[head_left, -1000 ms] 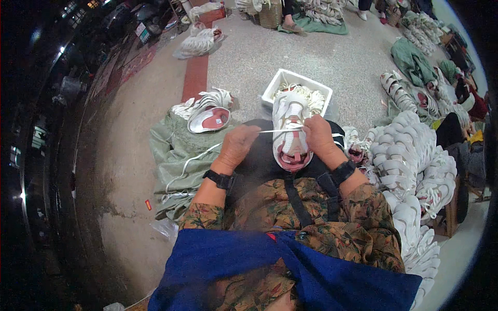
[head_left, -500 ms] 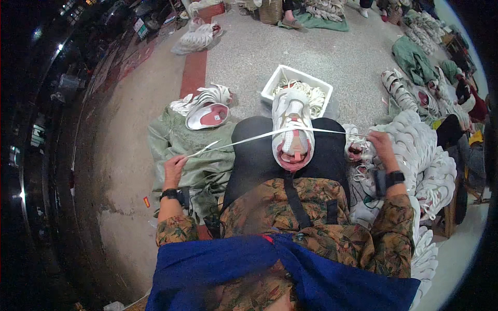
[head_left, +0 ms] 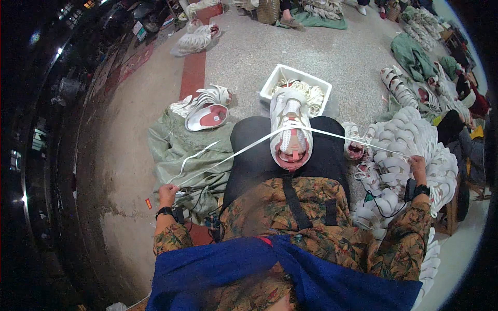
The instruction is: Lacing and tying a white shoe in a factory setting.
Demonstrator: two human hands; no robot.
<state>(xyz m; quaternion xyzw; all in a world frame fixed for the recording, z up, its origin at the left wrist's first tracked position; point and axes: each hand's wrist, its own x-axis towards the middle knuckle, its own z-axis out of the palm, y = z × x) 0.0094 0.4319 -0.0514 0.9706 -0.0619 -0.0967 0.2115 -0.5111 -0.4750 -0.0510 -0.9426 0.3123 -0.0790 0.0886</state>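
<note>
On my lap rests a white sneaker upper [head_left: 291, 137] with pink and tan parts, its pink-lined opening toward me. A flat white shoelace [head_left: 248, 149] runs out of its eyelets to both sides. My left hand [head_left: 167, 195] is closed on one length of the lace, out over the green sack, and a loose end trails beyond the fingers. My right hand [head_left: 417, 165] pinches the other length, over the pile of white shoe uppers [head_left: 399, 133] at my right. Both lengths are pulled straight, sloping down from the sneaker toward my hands.
Beyond my knees stands a white foam box [head_left: 325, 97] of laces. At my left, white and pink uppers [head_left: 207, 118] lie on a green sack [head_left: 171, 147]. More bundled uppers [head_left: 196, 39] sit farther off on the floor. At the far right is a green cloth [head_left: 411, 54].
Both hands have moved outward and toward me, drawing the lace lengths farther from the sneaker. The sneaker has stayed almost in place.
</note>
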